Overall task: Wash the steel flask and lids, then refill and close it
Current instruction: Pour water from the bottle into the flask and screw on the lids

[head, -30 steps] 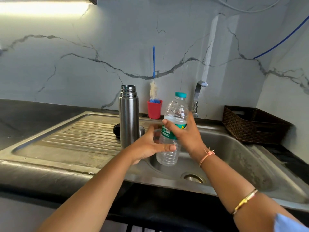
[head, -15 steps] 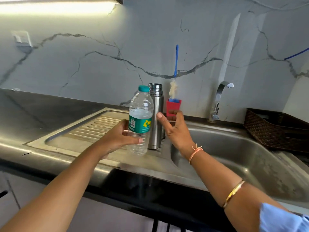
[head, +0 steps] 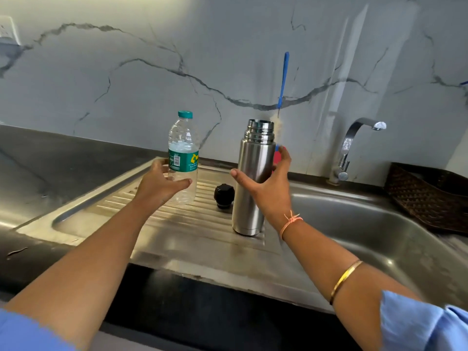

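Observation:
The steel flask (head: 253,173) stands upright and uncapped on the ribbed drainboard (head: 157,224). My right hand (head: 269,193) wraps its middle from the right, thumb across the front and fingers behind. A black inner lid (head: 224,196) lies on the drainboard just left of the flask. Further left, my left hand (head: 159,184) grips a clear plastic water bottle (head: 183,145) with a teal cap and green label, held upright over the drainboard and partly full.
A blue-handled bottle brush (head: 283,79) stands in a red cup (head: 278,155) behind the flask. The tap (head: 354,140) rises at the back of the sink basin (head: 379,236). A dark wicker basket (head: 428,198) sits at the far right. Black countertop (head: 50,163) lies to the left.
My right hand let go of the water bottle and moved onto the flask. My left hand carried the bottle leftward from over the basin to above the drainboard.

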Demonstrator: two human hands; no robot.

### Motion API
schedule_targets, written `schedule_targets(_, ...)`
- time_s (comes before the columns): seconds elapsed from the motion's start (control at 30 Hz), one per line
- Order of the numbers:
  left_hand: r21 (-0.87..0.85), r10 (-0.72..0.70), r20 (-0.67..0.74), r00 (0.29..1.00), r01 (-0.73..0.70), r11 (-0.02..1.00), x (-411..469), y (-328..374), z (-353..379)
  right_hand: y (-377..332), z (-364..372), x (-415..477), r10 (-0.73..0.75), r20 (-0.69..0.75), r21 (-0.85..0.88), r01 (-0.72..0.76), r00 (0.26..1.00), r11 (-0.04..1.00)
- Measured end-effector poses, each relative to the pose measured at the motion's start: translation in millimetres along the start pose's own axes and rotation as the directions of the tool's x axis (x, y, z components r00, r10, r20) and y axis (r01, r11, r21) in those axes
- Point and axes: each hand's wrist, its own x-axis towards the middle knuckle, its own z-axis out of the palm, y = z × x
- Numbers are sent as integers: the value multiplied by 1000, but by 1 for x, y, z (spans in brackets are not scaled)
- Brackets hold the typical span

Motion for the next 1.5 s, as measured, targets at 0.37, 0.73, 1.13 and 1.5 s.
schedule_targets(0.37, 2, 71, -7, 997, -71, 997, 95, -2, 61, 17, 13, 12, -21, -52, 21, 22, 998, 1000)
schedule_targets(0.73, 36, 89, 80, 993, -92, 995, 146, -22, 104, 22, 11, 14, -75, -11, 84, 75, 997, 994)
schedule_targets(1.13, 1, -7, 190, 982, 7, 1000, 157, -46, 102, 24, 12, 14, -81, 7, 123, 80, 997, 989)
schedule_targets(1.5, 4, -106, 90, 990, 106, 994, 150, -34, 92, 27, 12, 14, -91, 2, 107, 91, 996, 990)
